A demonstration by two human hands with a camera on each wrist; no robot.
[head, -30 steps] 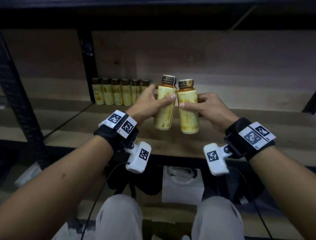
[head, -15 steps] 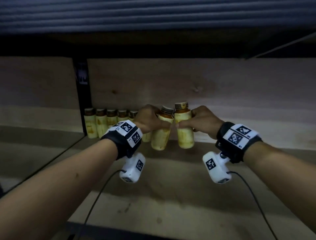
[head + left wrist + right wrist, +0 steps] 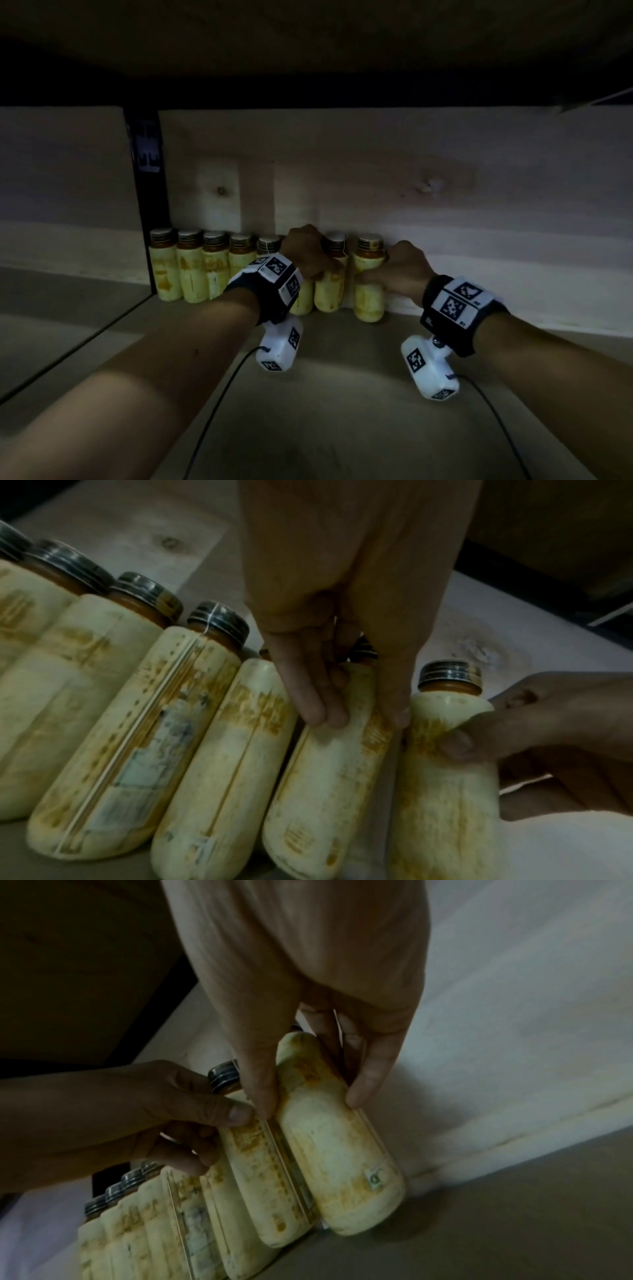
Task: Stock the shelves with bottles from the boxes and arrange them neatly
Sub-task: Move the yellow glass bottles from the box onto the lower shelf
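The wooden shelf point(image 3: 342, 394) carries a single row of yellow-labelled bottles point(image 3: 191, 274) standing upright against the back panel point(image 3: 376, 192), caps dark and ridged. That row lies to the left of the left hand's fingers and appears packed side to side, which I judge is meant to keep the line straight and save room.

The left hand point(image 3: 308, 253) grips the left-held bottle point(image 3: 329, 777), thumb on one side and fingers point(image 3: 308, 702) on the other, clamped round its shoulder. This bottle sits just beside the row's end bottle; whether its base is fully down cannot be told.

The right hand point(image 3: 400, 270) grips the right-held bottle point(image 3: 342, 1150) likewise, thumb point(image 3: 263, 1085) and fingers closed round its upper body. It stands immediately right of the left-held bottle, the two touching or nearly so, its base on or just above the shelf.

Both grips sit high, near the neck, which I judge leaves the bases free to seat flush against the panel.
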